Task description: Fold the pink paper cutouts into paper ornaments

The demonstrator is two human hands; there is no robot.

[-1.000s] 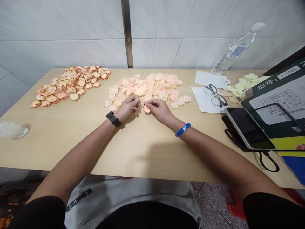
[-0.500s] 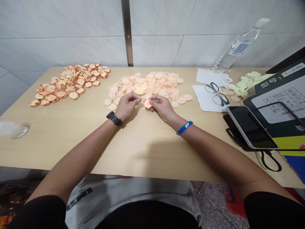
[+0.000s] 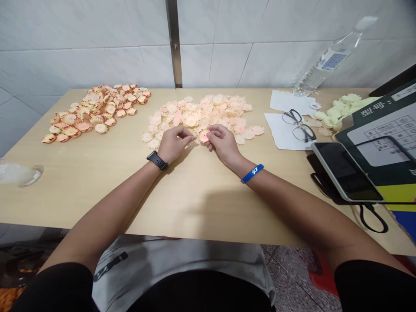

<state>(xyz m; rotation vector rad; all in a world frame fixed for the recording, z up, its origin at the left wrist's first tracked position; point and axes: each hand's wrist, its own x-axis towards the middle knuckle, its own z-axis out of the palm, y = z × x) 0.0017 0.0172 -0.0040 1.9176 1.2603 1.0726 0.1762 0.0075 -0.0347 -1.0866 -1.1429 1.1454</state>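
My right hand (image 3: 222, 143) pinches a small pink paper flower (image 3: 204, 136) at the near edge of a big pile of pale pink flowers (image 3: 208, 113). My left hand (image 3: 173, 142), with a black watch on the wrist, rests beside it on the table. Its fingers are curled and pinched, and the tips point toward the held flower. Whether anything sits between them I cannot see.
An orange-red flower pile (image 3: 97, 110) lies at the far left and a yellow pile (image 3: 338, 112) at the far right. Glasses (image 3: 297, 125) lie on white paper (image 3: 282, 136). A water bottle (image 3: 328, 58) leans on the wall. A tablet (image 3: 346, 171) and printed box (image 3: 386, 138) sit right; a clear dish (image 3: 16, 174) sits left.
My right hand has lifted the pink flower slightly and drawn it toward my left fingertips. The view has shifted a little.
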